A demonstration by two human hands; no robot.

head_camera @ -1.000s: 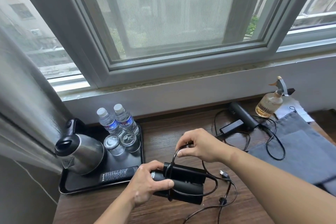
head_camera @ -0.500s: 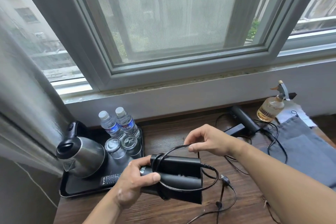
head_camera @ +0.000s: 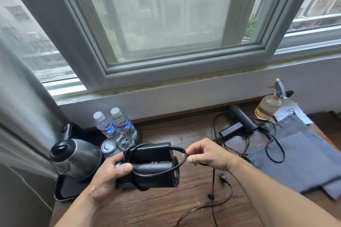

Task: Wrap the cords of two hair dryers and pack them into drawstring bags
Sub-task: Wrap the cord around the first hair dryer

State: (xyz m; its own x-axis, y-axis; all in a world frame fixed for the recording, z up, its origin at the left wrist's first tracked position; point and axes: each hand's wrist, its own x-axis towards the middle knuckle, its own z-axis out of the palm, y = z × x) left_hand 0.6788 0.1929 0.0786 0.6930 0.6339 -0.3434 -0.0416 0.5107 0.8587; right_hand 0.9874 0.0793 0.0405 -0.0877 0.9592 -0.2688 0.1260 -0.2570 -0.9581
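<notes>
I have the first hair dryer (head_camera: 156,171) lifted off the desk (head_camera: 166,206) at near centre, its handle folded against the barrel so that it makes one compact block for the cord (head_camera: 178,149) to go round. My left hand (head_camera: 108,177) grips its left end, thumb laid over the barrel and across the cord; I judge that this pins the turns there so they cannot slip. My right hand (head_camera: 208,155) pinches the cord between thumb and forefinger just right of the dryer's open end, holding a loop out wide, I think so that it clears the body on its way round. The hands are apart, joined only by that cord. From the right hand the slack drops to the desk, where the plug (head_camera: 224,179) lies near and to the right, so a good length is left to wind. The second hair dryer (head_camera: 241,121) lies far right by the wall, its own cord (head_camera: 275,145) loose in loops that stray over the grey drawstring bags (head_camera: 295,156). These lie flat at the right, in easy reach for packing. A spray bottle (head_camera: 267,105) stands beyond them. At the left a black tray (head_camera: 62,191) carries a kettle (head_camera: 77,158), two water bottles (head_camera: 116,125) and glasses (head_camera: 114,145), close to my left hand.
</notes>
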